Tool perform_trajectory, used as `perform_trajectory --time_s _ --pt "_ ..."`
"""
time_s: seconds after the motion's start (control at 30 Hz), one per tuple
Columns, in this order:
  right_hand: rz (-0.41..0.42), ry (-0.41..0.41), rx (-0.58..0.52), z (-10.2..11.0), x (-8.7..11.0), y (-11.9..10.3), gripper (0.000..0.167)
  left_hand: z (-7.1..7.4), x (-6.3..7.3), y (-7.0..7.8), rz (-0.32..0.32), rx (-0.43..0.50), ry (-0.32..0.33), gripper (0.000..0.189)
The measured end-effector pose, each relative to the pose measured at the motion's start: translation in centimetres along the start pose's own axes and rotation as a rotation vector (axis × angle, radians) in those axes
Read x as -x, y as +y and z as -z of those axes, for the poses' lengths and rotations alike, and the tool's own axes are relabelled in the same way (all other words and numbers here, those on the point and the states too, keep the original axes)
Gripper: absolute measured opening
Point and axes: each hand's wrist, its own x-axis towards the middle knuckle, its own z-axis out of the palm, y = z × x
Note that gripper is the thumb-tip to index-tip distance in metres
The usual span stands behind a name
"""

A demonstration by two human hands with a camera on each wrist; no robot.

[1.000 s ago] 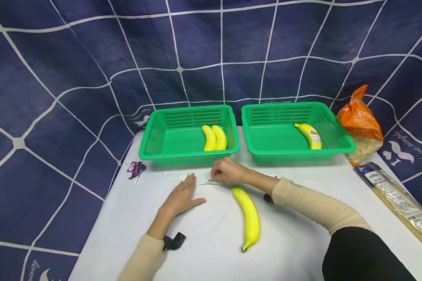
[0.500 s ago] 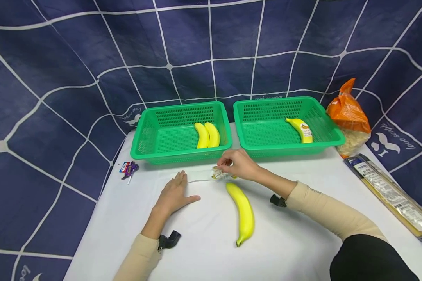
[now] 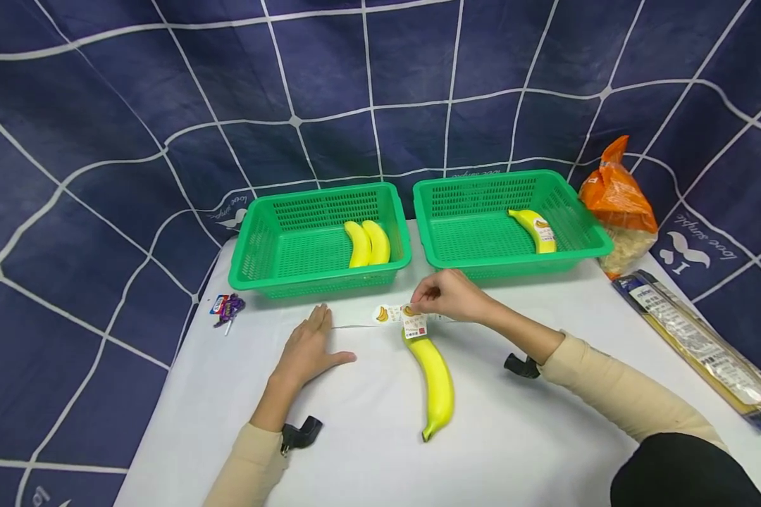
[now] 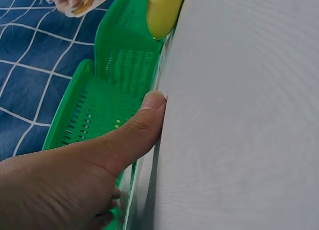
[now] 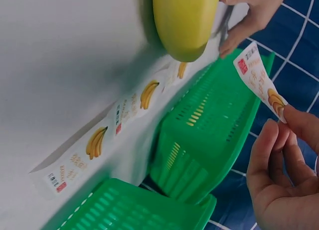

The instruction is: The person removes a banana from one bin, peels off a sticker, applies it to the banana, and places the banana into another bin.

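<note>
My right hand (image 3: pixel 450 294) pinches a peeled banana sticker (image 3: pixel 415 325) by its top edge between thumb and finger. In the right wrist view the sticker (image 5: pixel 258 80) hangs free, slightly curved, showing banana artwork and a red mark. Below it lies a white backing strip (image 3: pixel 355 316) bearing several more banana stickers (image 5: pixel 95 142). With fingers extended, my left hand (image 3: pixel 307 348) rests on the strip's left end, its thumb spread to the right. A yellow banana (image 3: pixel 439 387) lies lengthwise on the table just nearer than the strip, its far end overlapped by the sticker in the head view.
Two green baskets stand behind the strip: the left basket (image 3: pixel 279 279) holds two bananas (image 3: pixel 368 243), the right basket (image 3: pixel 463 266) one stickered banana (image 3: pixel 537 229). At right are an orange-topped bag (image 3: pixel 620 204) and a long flat package (image 3: pixel 697 348). Purple-wrapped candy (image 3: pixel 230 308) lies left.
My right hand has lifted the sticker off the strip and moved right with it, turning its printed face into view. The left hand stays on the strip. The head view has shifted slightly.
</note>
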Motion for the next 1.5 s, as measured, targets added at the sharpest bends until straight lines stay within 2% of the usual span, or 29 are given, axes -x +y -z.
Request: perform_trajectory --time_s 0.2,0.43,0.53,0.73,0.9,1.03,1.17,1.37,1.5 --pt "-0.010 -0.015 0.004 0.2 0.4 -0.2 0.005 0.3 0.0 -0.2 -0.008 0.001 0.014 0.115" --pt "-0.039 -0.044 -0.014 0.5 0.9 -0.3 0.004 0.6 0.4 1.1 -0.033 0.092 -0.028 0.103" --pt "-0.059 -0.065 -0.037 0.5 1.4 -0.3 0.004 0.6 0.7 2.3 -0.047 0.194 -0.061 0.102" --pt "-0.077 -0.098 -0.065 0.7 2.0 -0.3 0.003 0.6 1.5 6.0 -0.044 0.424 -0.142 0.106" --pt "-0.081 -0.108 -0.085 0.9 2.5 -0.4 0.004 0.3 2.1 8.9 -0.090 0.540 -0.225 0.109" --pt "-0.092 -0.124 -0.104 1.1 3.0 -0.4 0.004 -0.5 2.4 10.5 -0.121 0.572 -0.313 0.115" --pt "-0.111 -0.138 -0.127 1.2 3.4 -0.3 0.004 -1.4 2.2 11.6 -0.143 0.562 -0.368 0.120" --pt "-0.117 -0.137 -0.161 1.5 4.1 -0.3 0.004 -2.2 1.6 12.1 -0.179 0.470 -0.378 0.122" --pt "-0.127 -0.140 -0.187 1.4 4.5 -0.2 0.004 -2.5 1.6 12.0 -0.189 0.450 -0.380 0.122"
